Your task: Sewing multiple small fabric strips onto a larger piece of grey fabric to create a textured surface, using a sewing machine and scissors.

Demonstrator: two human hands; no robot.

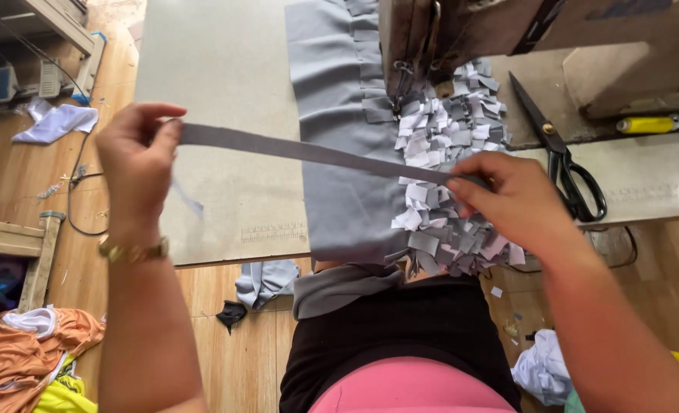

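Note:
A long grey fabric strip point(301, 151) is stretched taut between my two hands above the sewing table point(217, 92). My left hand point(137, 164), with a gold wristwatch, pinches the strip's left end. The right end is pinched by my right hand point(508, 200), which hovers over a heap of small grey and white fabric tags point(446, 145). Under the strip lies a grey garment piece point(339, 115) with tags stitched along its edge, running up to the sewing machine point(462, 34).
Black-handled scissors point(565, 157) lie right of the tags, and a yellow-handled tool point(649, 124) sits by the machine base. Orange and yellow clothes point(34, 352) are piled on the wooden floor at left, white cloth point(55, 122) lies further back, and grey scraps point(267, 279) lie under the table edge.

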